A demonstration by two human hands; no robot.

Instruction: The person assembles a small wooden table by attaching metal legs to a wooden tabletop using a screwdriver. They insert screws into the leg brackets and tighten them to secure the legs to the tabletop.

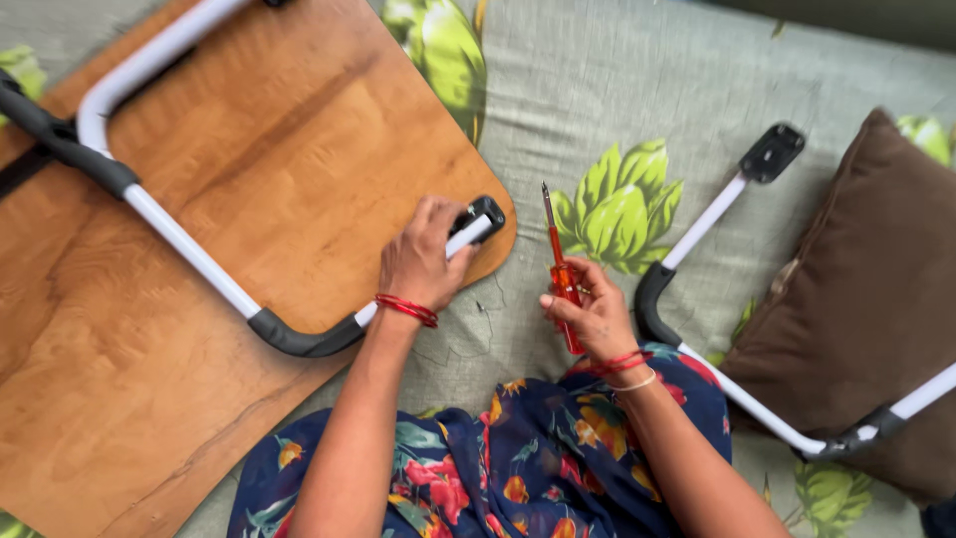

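Centre frame: our left hand point(423, 261) gripped the white leg point(199, 254) on the desk point(119, 379) | right hand point(590, 314) clasped an orange screwdriver point(560, 269) (tip up).

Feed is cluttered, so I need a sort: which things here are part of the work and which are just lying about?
In use: left hand on leg frame; board; right hand holding screwdriver; second leg frame.
Lying about: brown cushion; leaf-print sheet.

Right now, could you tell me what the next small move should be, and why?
Probably bring the screwdriver in the right hand over to the black bracket, since the left hand presses that leg end onto the wooden board.
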